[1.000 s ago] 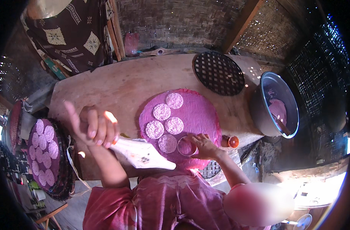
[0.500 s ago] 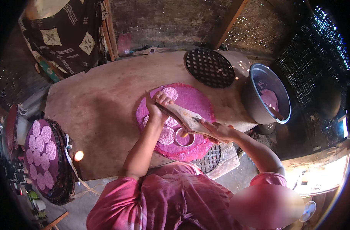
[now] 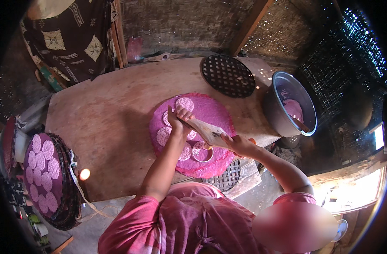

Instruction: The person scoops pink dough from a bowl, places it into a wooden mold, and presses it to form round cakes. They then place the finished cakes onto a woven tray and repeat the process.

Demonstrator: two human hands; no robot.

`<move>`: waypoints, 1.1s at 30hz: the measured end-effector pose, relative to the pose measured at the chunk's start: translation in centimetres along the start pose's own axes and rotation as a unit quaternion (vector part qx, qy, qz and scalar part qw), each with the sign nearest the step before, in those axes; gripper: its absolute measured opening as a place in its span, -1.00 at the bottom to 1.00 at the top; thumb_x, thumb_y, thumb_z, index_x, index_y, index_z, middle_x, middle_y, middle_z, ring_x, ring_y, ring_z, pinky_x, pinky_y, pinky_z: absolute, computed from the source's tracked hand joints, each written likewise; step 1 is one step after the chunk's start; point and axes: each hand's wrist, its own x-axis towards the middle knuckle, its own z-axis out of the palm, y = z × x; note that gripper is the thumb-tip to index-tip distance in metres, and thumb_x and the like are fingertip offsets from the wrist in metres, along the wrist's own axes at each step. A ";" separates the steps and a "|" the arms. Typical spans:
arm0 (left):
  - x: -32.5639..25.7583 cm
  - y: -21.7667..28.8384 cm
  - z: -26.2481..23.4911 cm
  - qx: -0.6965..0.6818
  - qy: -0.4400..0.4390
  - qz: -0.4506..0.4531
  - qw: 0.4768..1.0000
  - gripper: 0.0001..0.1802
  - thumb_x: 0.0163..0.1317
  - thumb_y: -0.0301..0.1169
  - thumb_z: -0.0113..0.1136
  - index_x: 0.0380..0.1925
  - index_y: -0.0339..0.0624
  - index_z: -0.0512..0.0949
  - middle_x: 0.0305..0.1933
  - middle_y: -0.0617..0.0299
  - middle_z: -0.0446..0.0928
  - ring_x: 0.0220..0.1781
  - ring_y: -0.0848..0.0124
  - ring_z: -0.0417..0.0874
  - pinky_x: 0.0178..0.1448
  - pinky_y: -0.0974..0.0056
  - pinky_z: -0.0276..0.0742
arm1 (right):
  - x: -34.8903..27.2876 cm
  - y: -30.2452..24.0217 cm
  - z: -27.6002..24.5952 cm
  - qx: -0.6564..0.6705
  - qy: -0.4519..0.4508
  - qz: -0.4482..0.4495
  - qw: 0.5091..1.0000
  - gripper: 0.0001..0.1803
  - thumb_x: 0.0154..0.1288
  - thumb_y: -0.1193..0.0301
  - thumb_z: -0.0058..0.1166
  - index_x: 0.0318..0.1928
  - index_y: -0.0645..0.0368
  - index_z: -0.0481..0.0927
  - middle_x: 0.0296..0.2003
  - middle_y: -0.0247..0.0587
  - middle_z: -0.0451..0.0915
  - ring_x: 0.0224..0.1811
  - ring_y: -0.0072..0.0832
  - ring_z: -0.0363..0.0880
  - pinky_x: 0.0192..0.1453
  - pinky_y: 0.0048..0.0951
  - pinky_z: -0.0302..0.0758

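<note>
A long pale wooden press (image 3: 207, 132) slants above a round pink cloth (image 3: 216, 108) on the table. My left hand (image 3: 180, 117) is closed round its far left end. At its near right end, my right hand (image 3: 241, 145) grips it with the thumb on top. Below the press, a thin ring mould (image 3: 203, 161) lies on the cloth, partly filled with pink strands. Several rough pink discs lie around it, including one disc (image 3: 185, 104) at the far edge. My left hand and wrist hide part of others. The underside of the press is mostly hidden.
A grey bucket (image 3: 273, 111) holding pink dough (image 3: 293, 109) stands to the right. A dark woven tray (image 3: 228, 75) lies at the back of the wooden table (image 3: 100, 110). On the left, a stack of round trays (image 3: 60, 178) bears several pink discs. A lattice tray (image 3: 227, 177) sits by the near edge.
Pink strands now cover part of the ring mould, which looked bare inside before. My hands and the press have shifted slightly. The whole view has moved a little.
</note>
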 end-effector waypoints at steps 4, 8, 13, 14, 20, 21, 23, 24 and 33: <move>-1.6 -1.6 0.4 0.006 0.081 0.002 0.997 -0.49 0.37 0.03 -0.34 -0.74 0.12 0.21 -0.81 0.51 0.11 -0.75 0.54 0.17 -0.44 0.32 0.24 | -1.2 1.6 0.1 0.006 -0.022 0.037 0.999 -0.06 0.38 -0.34 -0.41 -0.58 0.34 0.56 -0.78 -0.16 0.41 -0.72 -0.36 0.51 -0.53 -0.24 0.47; -3.0 -1.3 1.2 0.035 0.138 -0.012 0.990 -0.54 0.30 0.01 -0.34 -0.74 0.13 0.19 -0.81 0.50 0.07 -0.77 0.52 0.13 -0.48 0.31 0.22 | -2.6 1.8 2.4 0.020 -0.005 -0.058 0.998 -0.06 0.38 -0.35 -0.42 -0.60 0.31 0.55 -0.80 -0.23 0.37 -0.74 -0.41 0.47 -0.62 -0.26 0.40; -2.0 0.8 1.4 0.110 0.083 -0.006 0.990 -0.44 0.34 0.16 -0.34 -0.77 0.15 0.18 -0.82 0.49 0.07 -0.77 0.50 0.10 -0.50 0.30 0.19 | -3.0 0.6 3.8 0.130 -0.057 0.001 0.990 -0.10 0.39 -0.34 -0.43 -0.58 0.25 0.55 -0.80 -0.33 0.33 -0.75 -0.51 0.43 -0.69 -0.38 0.34; -1.6 1.3 1.1 0.101 0.049 -0.019 0.993 -0.44 0.35 0.15 -0.33 -0.76 0.15 0.19 -0.82 0.49 0.09 -0.77 0.51 0.12 -0.49 0.30 0.20 | -2.8 0.5 3.6 0.118 -0.082 -0.003 0.990 -0.09 0.36 -0.39 -0.47 -0.48 0.24 0.57 -0.73 -0.31 0.42 -0.69 -0.52 0.48 -0.69 -0.41 0.38; 0.6 1.9 -2.4 -0.068 -0.104 -0.086 0.989 -0.52 0.36 0.02 -0.16 -0.72 0.13 0.26 -0.80 0.51 0.19 -0.71 0.53 0.24 -0.39 0.31 0.33 | -1.2 1.6 3.2 0.509 -0.245 -0.021 0.825 0.03 0.25 -0.48 -0.57 0.14 0.21 0.46 -0.38 -0.05 0.61 -0.52 -0.43 0.61 -0.51 -0.46 0.57; 0.7 1.7 -2.8 -0.113 -0.128 -0.117 0.978 -0.54 0.35 0.00 -0.13 -0.72 0.12 0.26 -0.79 0.51 0.21 -0.70 0.54 0.26 -0.38 0.32 0.34 | -0.7 1.8 4.1 0.552 -0.248 0.001 0.796 0.02 0.25 -0.48 -0.57 0.18 0.19 0.45 -0.37 -0.03 0.61 -0.51 -0.42 0.62 -0.49 -0.46 0.59; 0.4 1.4 -3.3 -0.080 -0.123 -0.082 0.986 -0.59 0.32 -0.11 -0.07 -0.72 0.10 0.28 -0.77 0.53 0.22 -0.69 0.58 0.27 -0.38 0.36 0.34 | 0.4 2.1 6.2 0.638 -0.279 -0.080 0.713 -0.04 0.26 -0.46 -0.51 0.24 0.08 0.41 -0.24 -0.08 0.62 -0.45 -0.45 0.63 -0.54 -0.54 0.59; 0.2 1.3 -3.4 -0.078 -0.109 -0.070 0.988 -0.60 0.31 -0.12 -0.07 -0.72 0.10 0.28 -0.77 0.54 0.22 -0.70 0.59 0.27 -0.39 0.37 0.34 | 1.0 2.3 7.1 0.661 -0.281 -0.090 0.690 -0.05 0.27 -0.45 -0.49 0.25 0.07 0.40 -0.21 -0.10 0.62 -0.44 -0.46 0.63 -0.56 -0.56 0.58; 1.2 4.2 0.1 -0.084 -0.177 -0.016 0.981 -0.44 0.41 0.05 -0.32 -0.76 0.12 0.22 -0.81 0.51 0.18 -0.76 0.54 0.22 -0.48 0.32 0.30 | 2.3 3.6 8.1 0.241 -0.123 -0.119 0.955 -0.41 0.49 -0.06 -0.26 0.22 0.14 0.43 -0.28 -0.15 0.61 -0.35 -0.51 0.62 -0.29 -0.42 0.66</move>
